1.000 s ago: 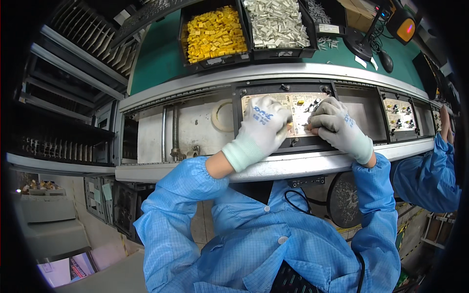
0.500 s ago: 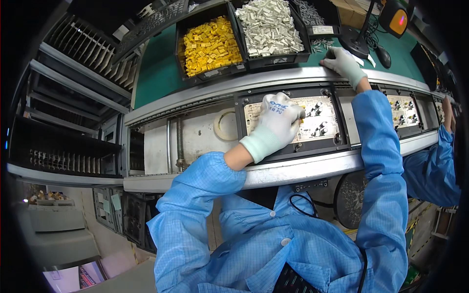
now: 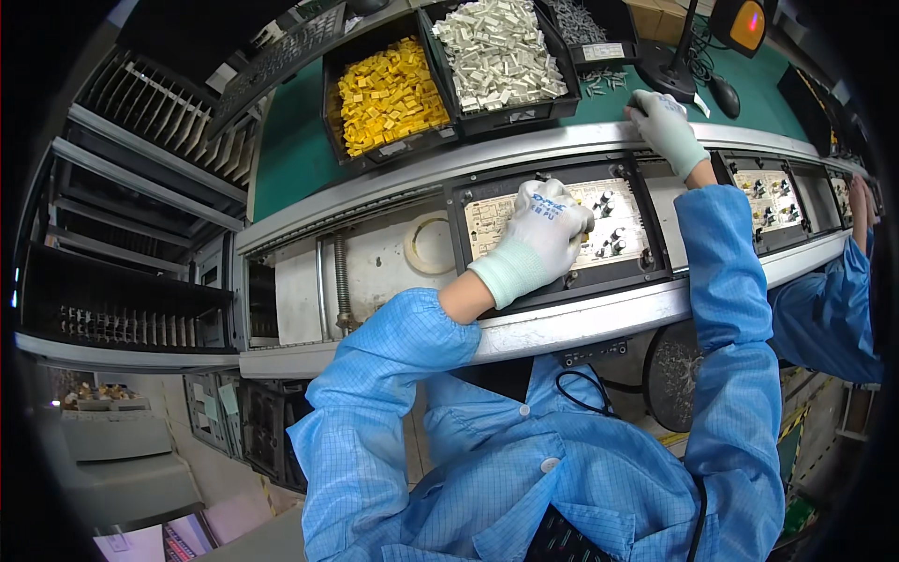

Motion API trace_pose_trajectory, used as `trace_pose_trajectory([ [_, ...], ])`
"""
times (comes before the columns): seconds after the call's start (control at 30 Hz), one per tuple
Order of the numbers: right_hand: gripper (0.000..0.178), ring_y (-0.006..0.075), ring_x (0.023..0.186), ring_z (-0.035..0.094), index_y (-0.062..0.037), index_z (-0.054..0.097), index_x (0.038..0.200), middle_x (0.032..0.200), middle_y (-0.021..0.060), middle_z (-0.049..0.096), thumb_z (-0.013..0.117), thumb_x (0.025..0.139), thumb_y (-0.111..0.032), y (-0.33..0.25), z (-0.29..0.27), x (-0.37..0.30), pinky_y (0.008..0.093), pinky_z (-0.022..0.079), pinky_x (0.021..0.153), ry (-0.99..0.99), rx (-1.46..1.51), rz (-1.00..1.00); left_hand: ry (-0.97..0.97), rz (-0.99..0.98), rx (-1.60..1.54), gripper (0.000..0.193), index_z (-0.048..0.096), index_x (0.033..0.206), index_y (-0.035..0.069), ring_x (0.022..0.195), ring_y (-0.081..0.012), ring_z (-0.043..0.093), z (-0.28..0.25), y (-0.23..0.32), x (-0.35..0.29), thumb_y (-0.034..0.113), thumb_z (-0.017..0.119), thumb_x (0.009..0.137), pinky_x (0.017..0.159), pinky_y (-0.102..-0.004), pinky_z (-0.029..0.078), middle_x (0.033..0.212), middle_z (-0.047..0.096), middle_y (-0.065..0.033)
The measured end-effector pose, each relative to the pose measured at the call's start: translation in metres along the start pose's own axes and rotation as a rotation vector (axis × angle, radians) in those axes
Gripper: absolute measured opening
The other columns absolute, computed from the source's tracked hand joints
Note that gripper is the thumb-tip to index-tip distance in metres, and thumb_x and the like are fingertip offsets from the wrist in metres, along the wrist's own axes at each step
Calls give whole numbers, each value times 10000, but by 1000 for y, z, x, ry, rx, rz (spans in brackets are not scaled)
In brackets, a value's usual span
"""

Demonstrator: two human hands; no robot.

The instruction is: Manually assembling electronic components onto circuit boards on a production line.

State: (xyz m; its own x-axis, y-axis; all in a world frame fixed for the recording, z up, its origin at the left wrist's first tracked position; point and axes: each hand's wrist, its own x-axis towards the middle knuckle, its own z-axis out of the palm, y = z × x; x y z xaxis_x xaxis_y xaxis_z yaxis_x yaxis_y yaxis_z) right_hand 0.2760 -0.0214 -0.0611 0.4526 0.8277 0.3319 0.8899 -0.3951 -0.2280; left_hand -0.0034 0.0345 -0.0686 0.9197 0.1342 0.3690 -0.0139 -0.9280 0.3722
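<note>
My left hand (image 3: 548,229), in a white glove, is over a pale circuit board (image 3: 485,220) set in a black frame (image 3: 460,245). Its fingers are curled and closed against the middle of the board; whatever they may grip is hidden. Black cylindrical components (image 3: 611,244) stand on the board to the right of this hand. My right hand (image 3: 669,128), gloved too, is above the metal rail (image 3: 581,139) at the bench edge, close to loose grey parts (image 3: 604,82). Thumb and fingers are drawn together there, and I cannot see what is in them.
Beyond the rail stand a bin of yellow parts (image 3: 391,98) and a bin of white parts (image 3: 501,61). A scanner (image 3: 746,26) and a mouse (image 3: 723,96) are at the back right. Another framed board (image 3: 770,199) and another person's hand (image 3: 859,199) are farther right.
The view has shifted slightly. My left hand has moved a little to the right over the board, and my right hand a little to the right along the rail. Both fingers' poses look alike.
</note>
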Motion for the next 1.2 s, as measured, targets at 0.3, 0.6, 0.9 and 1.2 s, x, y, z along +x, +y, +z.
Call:
trace_pose_trajectory([
  [0.3, 275, 375, 823, 625, 20, 551, 879, 850, 220, 648, 577, 936, -248, -1, 1, -10, 427, 471, 717, 11, 79, 81, 48, 37, 27, 79, 662, 823, 128, 968, -243, 557, 14, 3, 4, 103, 634, 754, 889, -401, 362, 813, 637, -31],
  [0.6, 239, 128, 733, 569, 38, 613, 947, 801, 82, 642, 616, 927, -200, -1, -14, -16, 304, 470, 674, -96, 370, 136, 106, 44, 11, 48, 650, 794, 120, 950, -245, 563, 20, 4, 6, 106, 648, 748, 874, -404, 366, 806, 634, -27],
  [0.9, 271, 80, 716, 520, 39, 631, 934, 767, 20, 617, 652, 916, -230, -11, -28, -27, 242, 439, 665, 28, 691, 72, -29, 187, 142, 68, 635, 807, 104, 1019, -240, 524, 11, 11, 14, 90, 634, 740, 904, -408, 358, 863, 624, -29],
  [1.2, 236, 113, 816, 622, 46, 648, 1007, 892, 72, 683, 651, 901, -165, -6, -18, -32, 242, 494, 777, -115, 710, 136, 288, 123, 93, 156, 600, 887, 118, 1048, -262, 496, 0, 4, -13, 162, 623, 739, 965, -452, 304, 925, 577, -60],
])
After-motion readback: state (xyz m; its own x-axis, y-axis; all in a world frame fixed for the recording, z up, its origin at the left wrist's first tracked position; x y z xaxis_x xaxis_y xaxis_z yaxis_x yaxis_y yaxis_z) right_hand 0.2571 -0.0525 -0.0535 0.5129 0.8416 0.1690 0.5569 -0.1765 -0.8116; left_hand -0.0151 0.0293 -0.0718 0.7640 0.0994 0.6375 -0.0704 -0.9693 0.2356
